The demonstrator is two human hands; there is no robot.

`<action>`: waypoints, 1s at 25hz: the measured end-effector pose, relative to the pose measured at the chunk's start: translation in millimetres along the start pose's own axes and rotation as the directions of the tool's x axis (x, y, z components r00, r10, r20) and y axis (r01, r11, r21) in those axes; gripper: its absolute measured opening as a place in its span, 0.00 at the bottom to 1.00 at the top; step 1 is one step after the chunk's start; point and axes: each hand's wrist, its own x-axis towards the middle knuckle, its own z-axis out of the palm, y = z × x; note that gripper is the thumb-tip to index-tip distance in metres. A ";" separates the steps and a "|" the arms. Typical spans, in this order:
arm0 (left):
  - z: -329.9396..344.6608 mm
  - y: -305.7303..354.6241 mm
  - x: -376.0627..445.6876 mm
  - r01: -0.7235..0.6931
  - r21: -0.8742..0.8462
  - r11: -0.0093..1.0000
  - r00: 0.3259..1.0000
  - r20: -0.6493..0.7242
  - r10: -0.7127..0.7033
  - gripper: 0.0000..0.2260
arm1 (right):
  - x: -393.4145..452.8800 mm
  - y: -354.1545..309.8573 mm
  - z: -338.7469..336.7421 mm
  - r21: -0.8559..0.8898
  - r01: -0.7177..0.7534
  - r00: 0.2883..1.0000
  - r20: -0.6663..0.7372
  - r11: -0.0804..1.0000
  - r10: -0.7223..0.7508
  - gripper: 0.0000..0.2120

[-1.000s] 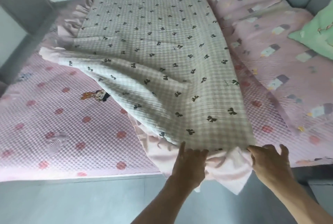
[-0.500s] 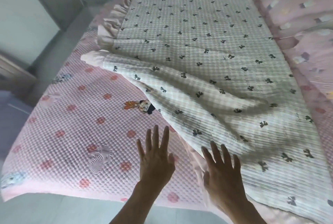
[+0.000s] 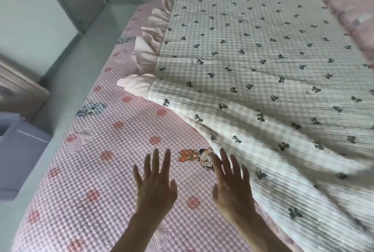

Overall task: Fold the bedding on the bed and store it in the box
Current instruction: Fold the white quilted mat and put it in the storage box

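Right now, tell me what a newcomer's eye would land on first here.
First, the two bare hands at the bottom centre, fingers spread: the left hand over the pink bubble-textured mattress cover, the right hand at the edge of the bow-print quilt. That rumpled quilt fills the right side, its pink ruffle along its left edge.

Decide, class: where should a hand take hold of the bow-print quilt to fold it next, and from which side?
Probably the pink ruffled corner of the bow-print quilt, approached from the left over the pink sheet: it lies exposed at the edge, easy to pinch.
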 end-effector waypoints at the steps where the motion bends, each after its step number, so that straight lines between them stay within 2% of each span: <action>1: -1.2 0.0 9.8 0.007 0.015 1.000 0.999 0.035 -0.007 0.42 | 17.8 -1.5 -0.9 0.005 0.019 1.000 -0.003 1.000 -0.019 0.55; 5: 17.2 -9.6 78.4 0.067 0.149 0.986 0.952 0.286 -0.108 0.41 | 109.5 -3.6 16.4 -0.112 0.091 0.994 -0.042 0.990 -0.096 0.53; 7: 46.4 -19.0 129.1 0.000 0.176 0.984 0.935 0.349 -0.062 0.44 | 161.0 2.6 30.0 -0.186 0.119 0.991 -0.036 0.975 -0.128 0.50; 8: 59.9 -23.6 150.6 -0.044 0.186 0.982 0.921 0.387 -0.032 0.46 | 182.3 6.9 39.1 -0.200 0.123 0.992 0.012 0.972 -0.123 0.49; 10: 79.9 -29.2 192.2 -0.102 0.171 0.980 0.889 0.458 0.012 0.53 | 216.5 16.8 56.7 -0.229 0.067 0.993 0.111 0.971 -0.043 0.47; 11: 87.9 -30.1 206.4 -0.125 0.178 0.976 0.877 0.479 0.025 0.55 | 227.9 21.0 65.9 -0.242 0.043 0.996 0.087 0.969 -0.022 0.45; 13: 98.2 -31.9 227.4 -0.161 0.209 0.964 0.874 0.484 0.041 0.55 | 246.6 27.0 70.6 -0.100 0.053 0.999 0.005 0.994 -0.053 0.35; 15: 99.8 -32.9 232.5 -0.175 0.219 0.960 0.871 0.489 0.048 0.54 | 272.1 43.4 53.7 0.230 0.030 1.000 0.001 0.973 -0.031 0.20; 16: 100.3 -32.1 233.1 -0.167 0.204 0.965 0.862 0.504 0.042 0.54 | 288.7 58.0 38.9 0.423 -0.070 0.996 0.084 0.903 0.038 0.15; 17: 101.2 -30.1 233.4 -0.157 0.196 0.968 0.858 0.512 0.035 0.55 | 303.0 74.1 19.7 0.575 -0.214 0.975 0.172 0.790 0.139 0.14; 18: 99.6 -27.2 234.7 -0.152 0.202 0.968 0.854 0.520 0.026 0.55 | 313.8 88.5 3.9 0.638 -0.328 0.944 0.206 0.696 0.257 0.13; 19: 97.5 -25.9 235.8 -0.146 0.208 0.967 0.851 0.525 0.016 0.55 | 319.0 96.1 -8.9 0.616 -0.412 0.904 0.186 0.671 0.384 0.12; 20: 95.5 -26.1 236.0 -0.134 0.209 0.969 0.849 0.528 0.004 0.56 | 319.7 99.7 -12.2 0.456 -0.451 0.874 0.053 0.767 0.483 0.12; 21: 93.9 -25.5 235.2 -0.123 0.201 0.972 0.848 0.530 -0.003 0.56 | 316.9 98.8 -7.0 0.193 -0.465 0.856 -0.151 0.864 0.495 0.13; 22: 93.2 -25.0 233.9 -0.114 0.190 0.975 0.851 0.524 -0.002 0.56 | 312.2 93.9 2.2 -0.010 -0.427 0.860 -0.313 0.904 0.403 0.14; 23: 92.3 -25.0 232.5 -0.111 0.185 0.976 0.859 0.513 0.000 0.55 | 305.5 87.2 10.7 -0.147 -0.330 0.880 -0.407 0.933 0.247 0.15; 24: 91.5 -24.7 232.4 -0.114 0.192 0.975 0.865 0.501 0.002 0.55 | 298.4 84.9 19.2 -0.259 -0.211 0.900 -0.427 0.943 0.084 0.15; 25: 91.8 -25.2 232.1 -0.117 0.203 0.972 0.869 0.494 0.002 0.55 | 290.1 85.3 28.6 -0.351 -0.112 0.930 -0.366 0.930 -0.026 0.16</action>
